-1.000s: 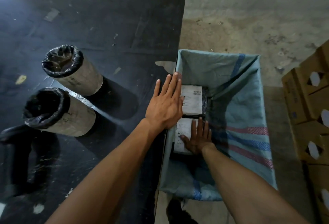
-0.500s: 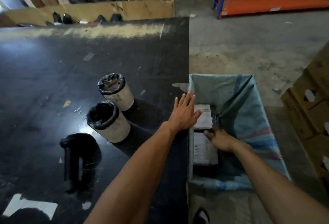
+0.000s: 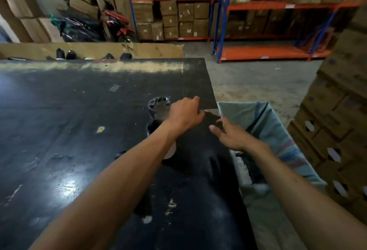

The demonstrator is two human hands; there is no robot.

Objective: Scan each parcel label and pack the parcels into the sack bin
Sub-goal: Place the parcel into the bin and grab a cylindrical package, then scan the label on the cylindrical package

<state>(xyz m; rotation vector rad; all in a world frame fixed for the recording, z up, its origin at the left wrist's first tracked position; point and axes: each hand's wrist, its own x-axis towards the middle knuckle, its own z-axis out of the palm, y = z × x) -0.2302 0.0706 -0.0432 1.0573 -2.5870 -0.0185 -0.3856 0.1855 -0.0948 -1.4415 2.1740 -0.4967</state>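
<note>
Parcels come first on the left: two cylindrical ones wrapped in black film stand on the black table, the far roll (image 3: 158,103) showing its crinkled top, the near roll (image 3: 156,130) mostly hidden behind the forearm. A moment ago the left hand (image 3: 185,113) lay flat on the table edge by the sack; now it has swung back over the table and hovers against the far roll, fingers curled loosely, though the blur leaves me unable to tell whether it has closed on it. I'd say it is going for the next parcel.

Further right, the right hand (image 3: 231,134) has come up out of the sack bin (image 3: 278,128), where it was pressing a flat parcel down a second ago. It is open now, fingers spread, holding nothing, crossing the rim toward the table. A white-labelled flat parcel (image 3: 243,170) stays down inside the bin, so that one looks packed, and the rolls are not yet scanned or packed.
</note>
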